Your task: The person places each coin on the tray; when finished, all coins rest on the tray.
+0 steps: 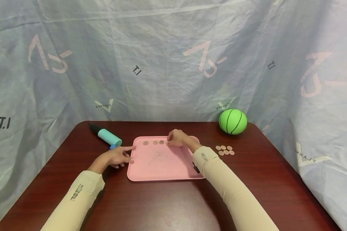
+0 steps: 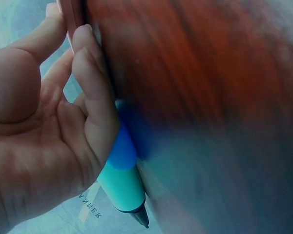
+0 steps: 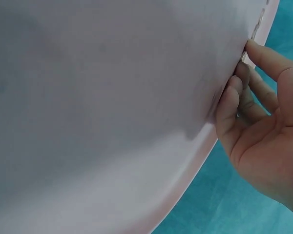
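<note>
Head: pink rectangular plastic tray (image 1: 173,166), long axis left-right. Inside, three round coppery coins (image 1: 155,142) run along the far rim. Right hand (image 1: 177,138) at that row's right end, nearer than left hand (image 1: 118,156) at the left rim. Six loose coppery discs (image 1: 226,152) right of tray.

Left wrist: thumb and fingers against rim, relaxed, not wrapped round.

Right wrist: fingertips pinch a thin edge-on coin (image 3: 243,55) inside far rim.

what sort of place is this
Probably a makeshift booth or tabletop work area, though the wider room is out of view: printed grey cloth hangs behind and on both sides of a dark red table, with a pink tray set on it.
</note>
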`<act>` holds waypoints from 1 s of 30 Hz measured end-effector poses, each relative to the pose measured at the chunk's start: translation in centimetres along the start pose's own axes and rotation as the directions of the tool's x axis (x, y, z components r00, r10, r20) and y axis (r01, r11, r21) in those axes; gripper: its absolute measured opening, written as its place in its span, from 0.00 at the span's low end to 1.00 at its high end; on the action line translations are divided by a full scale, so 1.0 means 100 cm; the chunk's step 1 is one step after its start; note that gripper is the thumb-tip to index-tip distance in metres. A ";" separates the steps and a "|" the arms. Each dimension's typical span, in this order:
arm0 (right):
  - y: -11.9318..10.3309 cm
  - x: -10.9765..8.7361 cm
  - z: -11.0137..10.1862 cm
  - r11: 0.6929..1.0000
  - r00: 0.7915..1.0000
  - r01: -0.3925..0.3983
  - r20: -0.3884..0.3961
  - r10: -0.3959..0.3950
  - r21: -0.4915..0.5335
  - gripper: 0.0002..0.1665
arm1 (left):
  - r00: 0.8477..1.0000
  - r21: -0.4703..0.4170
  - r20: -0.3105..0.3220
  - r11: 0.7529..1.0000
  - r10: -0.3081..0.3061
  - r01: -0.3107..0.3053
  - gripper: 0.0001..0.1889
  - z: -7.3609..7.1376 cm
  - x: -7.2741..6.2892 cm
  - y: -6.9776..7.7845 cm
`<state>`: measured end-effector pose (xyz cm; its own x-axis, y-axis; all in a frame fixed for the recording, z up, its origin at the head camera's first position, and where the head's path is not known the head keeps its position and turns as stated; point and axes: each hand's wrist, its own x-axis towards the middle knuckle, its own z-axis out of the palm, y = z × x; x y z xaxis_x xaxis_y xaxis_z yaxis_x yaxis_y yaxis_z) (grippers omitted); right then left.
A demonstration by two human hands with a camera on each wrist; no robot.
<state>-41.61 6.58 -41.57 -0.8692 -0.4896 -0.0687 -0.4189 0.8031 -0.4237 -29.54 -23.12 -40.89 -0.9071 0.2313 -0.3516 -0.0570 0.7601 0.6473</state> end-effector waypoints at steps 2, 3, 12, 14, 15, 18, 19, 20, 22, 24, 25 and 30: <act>0.000 0.000 0.001 1.000 1.000 0.002 -0.003 -0.002 0.009 0.09 | 1.000 0.004 -0.001 1.000 0.000 0.000 0.38 0.000 0.001 0.000; 0.000 0.000 0.001 1.000 1.000 0.002 -0.002 -0.002 0.012 0.10 | 1.000 0.005 -0.001 1.000 -0.001 0.001 0.38 0.000 0.001 -0.001; -0.003 0.001 0.006 0.997 0.998 0.058 0.007 -0.058 -0.054 0.19 | 1.000 0.006 0.001 1.000 -0.005 0.005 0.38 0.001 0.002 -0.002; -0.004 0.001 0.006 0.994 0.996 0.090 0.026 -0.089 -0.067 0.19 | 1.000 0.005 0.001 1.000 -0.002 0.002 0.38 0.001 0.002 -0.001; -0.005 0.001 0.006 0.991 0.994 0.107 0.036 -0.104 -0.075 0.19 | 1.000 0.006 0.001 1.000 -0.002 0.002 0.38 0.000 0.002 -0.001; -0.009 0.001 0.005 0.985 0.990 0.137 0.049 -0.132 -0.106 0.17 | 1.000 0.009 0.001 1.000 0.005 -0.005 0.38 -0.001 0.001 -0.001; -0.010 0.001 0.005 0.984 0.990 0.135 0.049 -0.130 -0.115 0.17 | 1.000 0.009 -0.001 1.000 0.008 -0.008 0.38 -0.001 0.001 -0.001; -0.011 0.001 0.005 0.983 0.991 0.132 0.048 -0.127 -0.125 0.17 | 1.000 0.008 0.000 1.000 0.010 -0.010 0.38 -0.002 0.001 -0.001; -0.012 0.001 0.005 0.982 0.992 0.124 0.048 -0.119 -0.141 0.17 | 1.000 0.009 0.004 1.000 0.014 -0.014 0.38 -0.002 0.001 -0.001; -0.012 0.001 0.005 0.983 0.992 0.118 0.053 -0.112 -0.143 0.17 | 1.000 0.003 0.004 1.000 0.007 -0.007 0.38 -0.001 0.000 -0.001; -0.013 0.001 0.006 0.982 0.992 0.116 0.059 -0.109 -0.147 0.17 | 1.000 0.005 0.006 1.000 0.006 -0.006 0.38 -0.001 0.000 -0.001; -0.013 0.000 0.003 0.986 0.992 0.113 0.062 -0.106 -0.123 0.22 | 1.000 -0.006 0.005 1.000 0.007 -0.007 0.38 -0.001 0.000 -0.002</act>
<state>-41.01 5.43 -41.34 -0.8018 -0.5923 -0.0792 -0.5437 0.7781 -0.3146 -29.55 -23.36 -40.96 -0.9054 0.2399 -0.3503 -0.0528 0.7551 0.6535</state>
